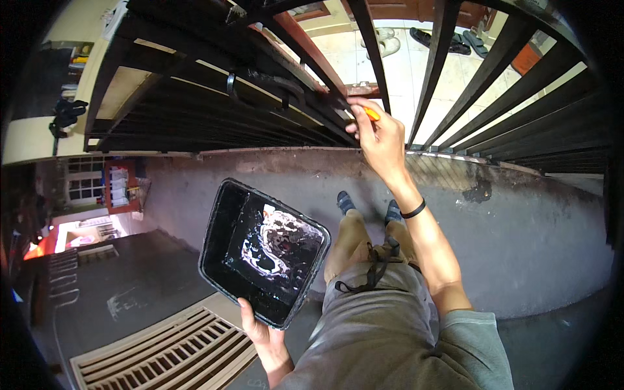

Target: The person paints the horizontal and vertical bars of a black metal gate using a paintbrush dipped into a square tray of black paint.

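Note:
My left hand (pixel 261 333) is closed on the lower rim of a black plastic paint tray (pixel 218 240), thumb over the edge. Glossy black paint (pixel 296 250) with pale reflections lies in the tray, which is tilted toward me. My right hand (pixel 378 133) reaches up and grips a paintbrush by its orange handle (pixel 372 114). The brush's dark head is against or very close to a bar of the black metal gate (pixel 328 75); whether it touches I cannot tell. Fingers partly cover the brush.
A curved handle (pixel 270 88) juts from the gate left of my right hand. Black bars (pixel 442 58) fan out to the right. Behind them, sandals (pixel 389 42) lie on pale tiles (pixel 406 71). My feet in dark sandals (pixel 344 203) stand on grey concrete (pixel 513 240). A slatted beige grille (pixel 162 348) is at lower left.

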The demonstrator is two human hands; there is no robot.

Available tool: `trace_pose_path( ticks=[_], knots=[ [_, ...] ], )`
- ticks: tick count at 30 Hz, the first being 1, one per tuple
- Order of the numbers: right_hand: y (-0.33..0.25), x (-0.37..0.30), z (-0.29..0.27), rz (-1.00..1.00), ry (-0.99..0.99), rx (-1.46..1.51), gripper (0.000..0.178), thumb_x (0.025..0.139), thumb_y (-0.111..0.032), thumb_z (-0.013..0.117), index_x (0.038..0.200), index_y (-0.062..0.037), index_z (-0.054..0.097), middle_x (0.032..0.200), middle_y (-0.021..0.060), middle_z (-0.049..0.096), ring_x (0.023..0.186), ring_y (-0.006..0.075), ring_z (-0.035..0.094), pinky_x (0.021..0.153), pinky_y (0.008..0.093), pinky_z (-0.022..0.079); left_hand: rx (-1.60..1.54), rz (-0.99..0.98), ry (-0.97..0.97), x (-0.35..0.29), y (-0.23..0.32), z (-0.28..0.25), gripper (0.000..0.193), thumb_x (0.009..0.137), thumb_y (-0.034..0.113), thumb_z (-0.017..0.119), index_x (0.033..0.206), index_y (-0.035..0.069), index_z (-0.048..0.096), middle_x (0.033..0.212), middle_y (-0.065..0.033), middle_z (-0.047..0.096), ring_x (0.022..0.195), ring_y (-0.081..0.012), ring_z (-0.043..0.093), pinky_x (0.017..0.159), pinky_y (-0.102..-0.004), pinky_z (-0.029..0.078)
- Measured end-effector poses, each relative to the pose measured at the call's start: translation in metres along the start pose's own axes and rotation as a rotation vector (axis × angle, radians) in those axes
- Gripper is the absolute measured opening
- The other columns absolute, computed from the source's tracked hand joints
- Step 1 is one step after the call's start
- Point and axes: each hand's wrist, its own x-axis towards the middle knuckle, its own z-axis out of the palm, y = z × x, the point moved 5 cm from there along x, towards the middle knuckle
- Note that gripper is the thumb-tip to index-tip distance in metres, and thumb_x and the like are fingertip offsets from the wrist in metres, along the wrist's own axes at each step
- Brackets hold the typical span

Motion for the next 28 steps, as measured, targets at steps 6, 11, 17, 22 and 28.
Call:
trace_pose_path(
  ticks=[6,11,17,22,28],
  knots=[
    [-0.108,0.015,0.013,-0.338,0.014,0.093,0.024,0.104,-0.014,0.067,0.125,-0.0038,0.072,0.105,0.015,0.078,0.084,0.0193,0.079,0.069,0.0278,0.061,-0.016,-0.018,-0.018,-0.007,-0.005,0.003,0.068,0.102,0.039,0.068,0.157,0.007,0.045,0.157,-0.0139,0.051,0.14,-0.0335,0.053,0.119,-0.057,0.042],
    [-0.102,0.012,0.008,-0.342,0.004,0.093,0.026,0.103,-0.013,0.068,0.127,-0.0046,0.071,0.106,0.0146,0.077,0.081,0.0185,0.078,0.069,0.0281,0.06,-0.022,-0.003,-0.009,-0.011,-0.007,0.008,0.068,0.102,0.04,0.068,0.157,0.007,0.044,0.157,-0.0138,0.051,0.14,-0.0334,0.053,0.119,-0.0568,0.043],
    [-0.102,0.01,-0.002,-0.399,0.126,-0.161,0.022,0.104,-0.011,0.066,0.123,-0.0022,0.074,0.09,0.0099,0.078,0.078,0.0131,0.077,0.065,0.0249,0.057,-0.032,-0.008,-0.021,-0.017,-0.01,0.014,0.065,0.103,0.038,0.066,0.157,0.007,0.044,0.157,-0.0133,0.051,0.14,-0.0332,0.053,0.118,-0.0568,0.043],
    [-0.139,0.02,0.01,-0.385,0.148,0.231,0.024,0.101,-0.011,0.071,0.124,-0.0027,0.073,0.103,0.0154,0.078,0.082,0.0176,0.077,0.07,0.0271,0.059,-0.024,0.025,0.027,-0.017,-0.012,0.005,0.065,0.103,0.038,0.067,0.156,0.007,0.045,0.154,-0.0123,0.054,0.138,-0.0326,0.055,0.116,-0.0543,0.046],
    [-0.071,-0.001,-0.007,-0.2,-0.03,-0.074,0.025,0.106,-0.015,0.064,0.128,-0.0062,0.073,0.12,0.0156,0.076,0.084,0.0206,0.078,0.076,0.0284,0.064,-0.015,0.033,0.049,-0.016,-0.016,-0.005,0.069,0.102,0.04,0.067,0.159,0.009,0.042,0.159,-0.0134,0.049,0.141,-0.0348,0.052,0.119,-0.0605,0.041]
  ],
)
